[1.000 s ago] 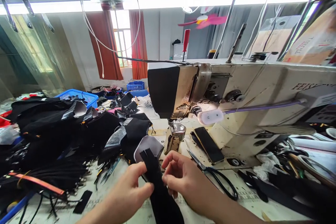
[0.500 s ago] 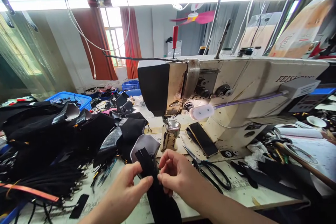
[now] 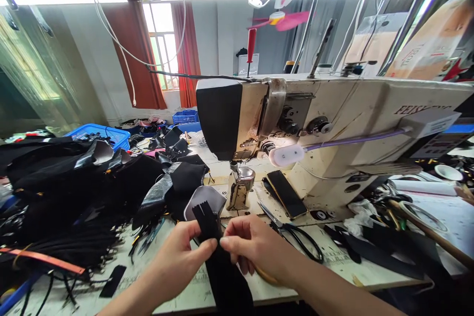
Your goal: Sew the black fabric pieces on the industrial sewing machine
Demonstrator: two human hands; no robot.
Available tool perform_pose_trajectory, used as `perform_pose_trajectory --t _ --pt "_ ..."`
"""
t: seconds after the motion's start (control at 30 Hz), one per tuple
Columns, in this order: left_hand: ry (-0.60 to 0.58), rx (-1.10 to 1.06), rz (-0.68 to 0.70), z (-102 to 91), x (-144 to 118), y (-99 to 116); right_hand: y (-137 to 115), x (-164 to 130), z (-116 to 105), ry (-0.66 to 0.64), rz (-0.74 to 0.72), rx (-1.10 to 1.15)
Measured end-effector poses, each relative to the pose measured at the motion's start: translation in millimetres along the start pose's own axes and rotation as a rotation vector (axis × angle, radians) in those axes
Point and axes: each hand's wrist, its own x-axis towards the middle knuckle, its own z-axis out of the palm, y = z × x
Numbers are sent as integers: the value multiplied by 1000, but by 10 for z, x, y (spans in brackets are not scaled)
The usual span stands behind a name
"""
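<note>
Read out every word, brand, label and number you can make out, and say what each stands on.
"FEIS…" on the sewing machine; remaining letters unclear.
Bag at upper right: red lettering, too blurred to read surely.
Box on the machine: small lines of print, unreadable.
Control panel: markings too small to read.
Ruler scale on the tabletop: any numbers too small to read.
Black strip in the left hand: no lettering shows.

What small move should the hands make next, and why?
The right hand should perhaps smooth the right edge of the black fabric strip: that hand is at that edge, while the left hand pinches the strip near its notched end.
</note>
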Motion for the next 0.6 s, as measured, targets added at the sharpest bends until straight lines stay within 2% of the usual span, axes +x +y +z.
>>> perform_pose_trajectory --t 0.47,0.53,0.6 --pt "1 3 10 -7 35 -69 14 104 15 -55 4 46" --pt "15 24 2 -3 41 -67 20 78 1 -52 -29 3" --pt "33 47 -2 2 44 -66 7 49 -48 5 -129 -136"
